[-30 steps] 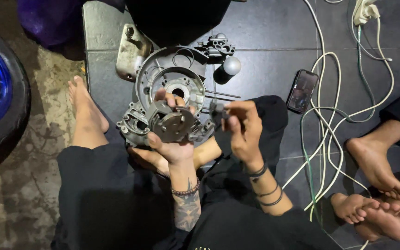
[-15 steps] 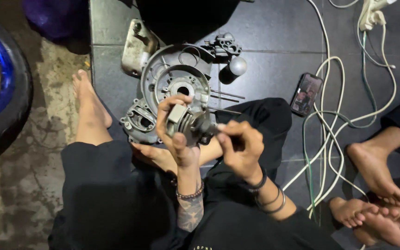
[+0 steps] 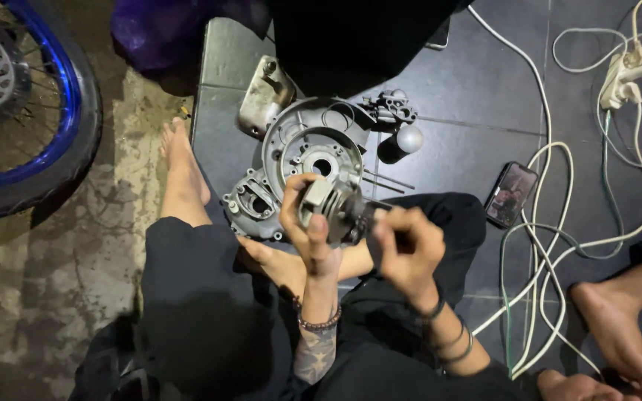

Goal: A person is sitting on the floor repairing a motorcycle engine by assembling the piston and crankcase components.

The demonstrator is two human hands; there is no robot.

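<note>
Black trousers (image 3: 209, 297), bare feet; beaded bracelet (image 3: 319, 324) above tattooed forearm (left); dark bangles (image 3: 451, 343) on right wrist.

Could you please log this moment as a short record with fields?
Left hand: left hand grips a round metal engine part, held up
Right hand: right hand closed at the part's right side, blurred
Beneath: grey engine casing on the dark tiled floor
Nearby: phone, white cables, blue-rimmed wheel

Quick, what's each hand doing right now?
Left hand: closed around a round metal engine part.
Right hand: closed at the same part's other end; what it pinches cannot be told.
</note>
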